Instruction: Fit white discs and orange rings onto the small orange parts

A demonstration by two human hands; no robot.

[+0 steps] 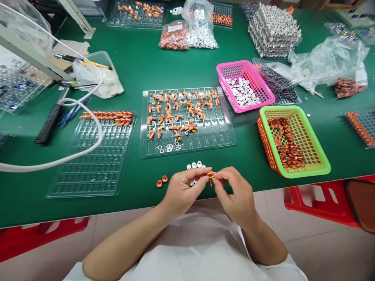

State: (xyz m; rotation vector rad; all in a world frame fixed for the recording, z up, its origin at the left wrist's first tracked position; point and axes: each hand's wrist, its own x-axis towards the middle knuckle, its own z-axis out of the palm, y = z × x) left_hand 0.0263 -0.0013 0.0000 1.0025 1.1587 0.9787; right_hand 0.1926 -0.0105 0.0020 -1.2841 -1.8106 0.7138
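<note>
Both hands meet over the table's front edge around a small orange piece with a yellow part (pixel 211 175). My left hand (pixel 186 189) pinches it between thumb and forefinger from the left. From the right, my right hand (pixel 236 193) grips the same piece with its fingertips, which partly cover it. Just behind my left hand lie several small white round caps (pixel 193 165), some hidden by the fingers. Two copper-coloured cups (pixel 161 181) rest to the left. Beyond is a clear compartment tray (pixel 205 144) holding orange curved pieces (pixel 168 113) and white rings (pixel 170 148).
A pink basket (pixel 265 89) holds white caps; a green basket (pixel 320 156) holds copper-coloured cups. At left are another clear tray (pixel 93 164), a white cable (pixel 101 132) and a black-handled hammer (pixel 49 121). Bags (pixel 174 35) and stacked white parts (pixel 274 31) stand behind.
</note>
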